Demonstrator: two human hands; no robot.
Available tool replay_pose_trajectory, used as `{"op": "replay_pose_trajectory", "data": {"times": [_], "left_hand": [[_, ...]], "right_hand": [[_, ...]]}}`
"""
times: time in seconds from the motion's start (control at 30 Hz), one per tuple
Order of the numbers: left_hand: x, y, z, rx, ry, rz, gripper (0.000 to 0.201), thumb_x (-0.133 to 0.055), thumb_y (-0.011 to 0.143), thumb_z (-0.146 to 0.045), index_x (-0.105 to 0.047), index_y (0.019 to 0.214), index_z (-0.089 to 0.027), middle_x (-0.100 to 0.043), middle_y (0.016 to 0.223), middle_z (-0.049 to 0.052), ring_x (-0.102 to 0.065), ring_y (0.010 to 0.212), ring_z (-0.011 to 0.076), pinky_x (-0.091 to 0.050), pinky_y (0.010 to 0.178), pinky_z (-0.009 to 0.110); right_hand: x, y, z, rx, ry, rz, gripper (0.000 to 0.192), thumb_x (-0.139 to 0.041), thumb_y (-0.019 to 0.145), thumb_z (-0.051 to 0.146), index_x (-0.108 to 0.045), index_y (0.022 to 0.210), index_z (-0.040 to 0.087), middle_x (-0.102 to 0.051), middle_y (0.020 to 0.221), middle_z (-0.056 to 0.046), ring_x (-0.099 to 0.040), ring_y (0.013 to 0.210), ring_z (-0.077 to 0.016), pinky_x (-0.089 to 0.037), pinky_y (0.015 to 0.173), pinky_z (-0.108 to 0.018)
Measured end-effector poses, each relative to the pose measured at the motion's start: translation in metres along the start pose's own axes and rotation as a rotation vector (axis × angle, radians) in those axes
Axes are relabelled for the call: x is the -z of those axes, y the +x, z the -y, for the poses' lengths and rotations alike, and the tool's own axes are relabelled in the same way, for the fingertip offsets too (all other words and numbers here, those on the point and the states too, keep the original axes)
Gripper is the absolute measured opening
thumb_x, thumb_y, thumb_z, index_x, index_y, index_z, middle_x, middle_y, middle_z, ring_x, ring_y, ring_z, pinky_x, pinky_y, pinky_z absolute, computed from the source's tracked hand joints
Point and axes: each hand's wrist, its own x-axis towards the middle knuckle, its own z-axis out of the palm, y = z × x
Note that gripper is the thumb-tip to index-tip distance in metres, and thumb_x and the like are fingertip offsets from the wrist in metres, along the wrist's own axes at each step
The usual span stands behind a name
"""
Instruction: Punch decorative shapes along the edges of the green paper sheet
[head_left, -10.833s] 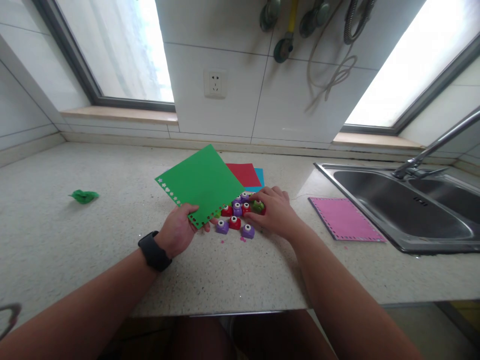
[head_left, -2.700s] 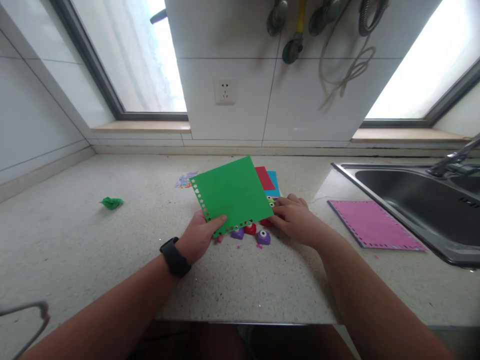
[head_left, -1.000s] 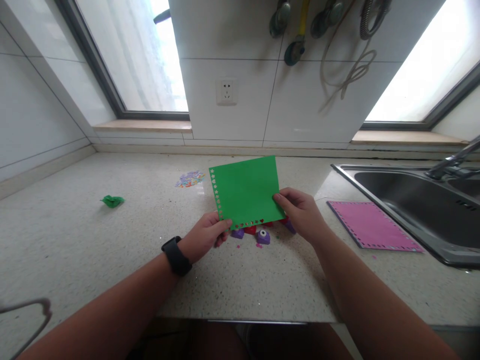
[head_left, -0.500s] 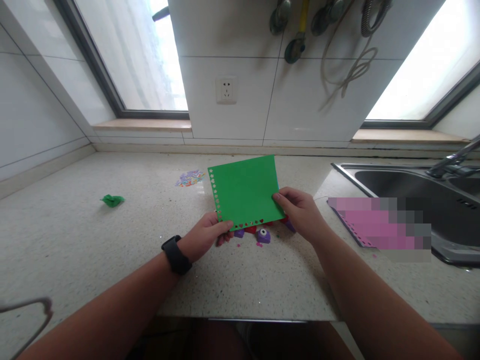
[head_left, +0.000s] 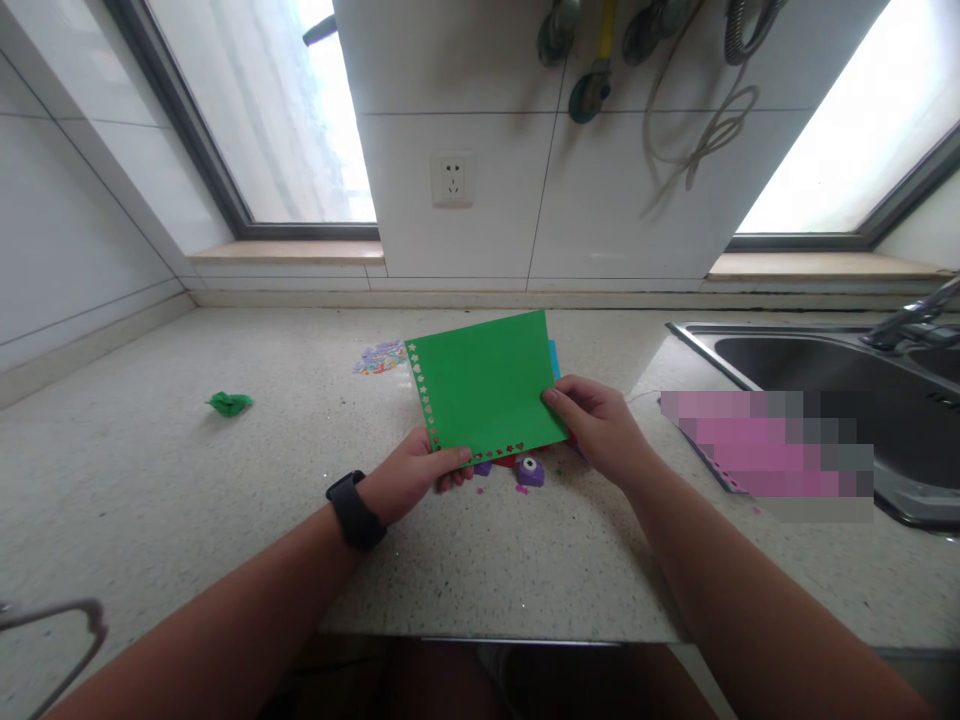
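We count two hands (head_left: 409, 480) (head_left: 596, 428) on one green card (head_left: 486, 385), one purple punch (head_left: 530, 471) fully showing with slivers of others under the card, one green scrap (head_left: 229, 403), one pile of confetti (head_left: 379, 356), one wall socket (head_left: 448, 179), one wristwatch (head_left: 354, 509) and one sink (head_left: 825, 365).
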Motion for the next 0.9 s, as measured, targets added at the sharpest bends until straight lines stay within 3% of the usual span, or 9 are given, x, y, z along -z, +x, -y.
{"op": "replay_pose_trajectory", "data": {"times": [0.47,0.67,0.8,0.9], "left_hand": [[-0.001,0.002,0.003,-0.010,-0.065,-0.004,0.037,-0.069,0.084,-0.050,-0.067,0.076,-0.014,-0.065,0.067,0.004,-0.054,0.054,0.0112,-0.037,0.046,0.023],[-0.006,0.003,0.001,0.048,-0.163,-0.249,0.043,-0.081,0.074,-0.053,-0.064,0.087,-0.016,-0.062,0.070,-0.001,-0.051,0.052,0.0075,-0.035,0.045,0.018],[-0.008,0.005,-0.006,-0.059,-0.289,-0.371,0.042,-0.083,0.073,-0.050,-0.057,0.082,-0.017,-0.055,0.062,-0.005,-0.043,0.046,0.0052,-0.027,0.040,0.017],[-0.008,0.007,-0.008,-0.120,-0.341,-0.423,0.041,-0.080,0.077,-0.049,-0.055,0.085,-0.018,-0.056,0.062,-0.004,-0.045,0.046,0.0064,-0.026,0.040,0.016]], "right_hand": [[0.001,0.001,0.000,-0.014,0.018,0.001,0.032,-0.071,0.083,0.051,-0.068,0.080,0.019,-0.056,0.067,0.001,-0.046,0.059,-0.0128,-0.036,0.054,-0.027],[0.003,0.002,-0.003,0.033,-0.052,0.023,0.033,-0.063,0.090,0.051,-0.071,0.086,0.019,-0.057,0.069,0.000,-0.049,0.062,-0.0142,-0.039,0.058,-0.029],[0.006,0.003,-0.006,0.059,-0.143,-0.046,0.036,-0.053,0.097,0.050,-0.072,0.104,0.019,-0.064,0.076,-0.002,-0.054,0.067,-0.0161,-0.043,0.063,-0.031],[0.008,0.003,-0.009,0.102,-0.353,-0.030,0.028,-0.055,0.098,0.042,-0.071,0.100,0.020,-0.068,0.082,-0.004,-0.060,0.075,-0.0190,-0.045,0.070,-0.034]]}}
